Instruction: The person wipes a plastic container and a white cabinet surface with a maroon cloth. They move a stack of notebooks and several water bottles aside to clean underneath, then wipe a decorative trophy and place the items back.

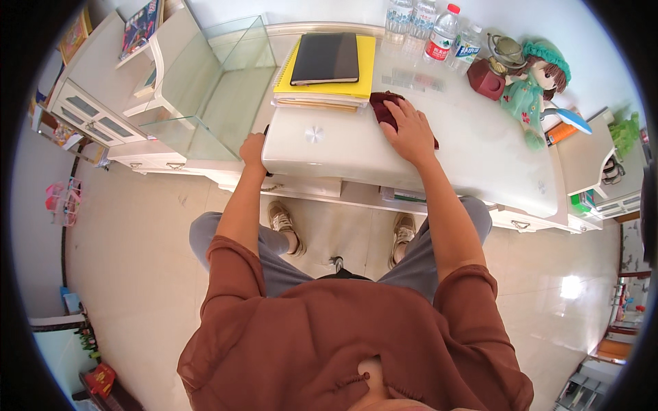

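Note:
My right hand [409,131] lies on a dark red cloth [383,110], pressing it on the white desk top [329,149] just right of a stack of books. In that stack a black notebook [326,57] rests on a yellow spiral notebook [366,67], with more papers or books below. My left hand [253,149] is closed around a dark, narrow object at the desk's left edge; only its ends show above and below the hand, so I cannot tell what it is.
Left of the desk top stands an open glass tank [241,87]. Several plastic bottles [439,38] line the back wall. At the back right are a small globe on a red base [486,79] and a doll in a green dress [529,97]. A drawer [303,186] is below.

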The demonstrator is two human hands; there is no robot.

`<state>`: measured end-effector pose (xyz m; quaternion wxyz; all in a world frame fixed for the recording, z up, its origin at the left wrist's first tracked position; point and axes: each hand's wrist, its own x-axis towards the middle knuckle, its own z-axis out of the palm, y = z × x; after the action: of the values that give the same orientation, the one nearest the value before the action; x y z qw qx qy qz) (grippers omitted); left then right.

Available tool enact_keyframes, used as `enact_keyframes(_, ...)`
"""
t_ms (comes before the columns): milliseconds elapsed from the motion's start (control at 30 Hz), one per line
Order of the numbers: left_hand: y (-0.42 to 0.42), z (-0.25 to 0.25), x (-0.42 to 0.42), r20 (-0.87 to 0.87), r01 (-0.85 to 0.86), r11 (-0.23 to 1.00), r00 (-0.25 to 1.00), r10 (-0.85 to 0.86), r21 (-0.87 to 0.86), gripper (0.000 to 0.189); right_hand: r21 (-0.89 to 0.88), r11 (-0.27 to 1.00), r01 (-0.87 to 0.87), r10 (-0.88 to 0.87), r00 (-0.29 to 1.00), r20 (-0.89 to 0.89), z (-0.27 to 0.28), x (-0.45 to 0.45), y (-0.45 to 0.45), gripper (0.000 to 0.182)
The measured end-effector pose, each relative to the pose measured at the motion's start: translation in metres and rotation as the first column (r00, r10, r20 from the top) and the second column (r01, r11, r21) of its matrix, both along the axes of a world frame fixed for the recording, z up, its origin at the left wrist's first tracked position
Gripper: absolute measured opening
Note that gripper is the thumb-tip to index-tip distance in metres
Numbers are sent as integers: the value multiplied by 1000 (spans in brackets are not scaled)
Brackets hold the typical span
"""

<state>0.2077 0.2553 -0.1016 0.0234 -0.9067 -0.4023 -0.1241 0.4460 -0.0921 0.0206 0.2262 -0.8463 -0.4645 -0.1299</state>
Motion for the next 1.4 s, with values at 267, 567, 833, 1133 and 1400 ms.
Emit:
enact_keyframes(267,3,72,34,151,-56,986,985,80,-154,33,-37,999,32,-33,999,-29,2,-1,-4,56)
enact_keyframes(567,1,157,133,431,145,879,899,75,-455,84,-17,982,-188,187,981,-59,4,-2,-8,52)
enact_keyframes(833,37,184,149,68,28,364,993,98,-931,78,-19,965,-260,259,964,-56,20,-29,-31,51)
enact_keyframes(1133,17,201,152,37,-33,539,992,119,-841,65,51,974,-220,222,974,-36,19,-35,-31,47)
enact_keyframes(1400,20,184,157,210,141,318,958,195,-937,54,137,989,53,-35,990,-135,-12,13,-9,47)
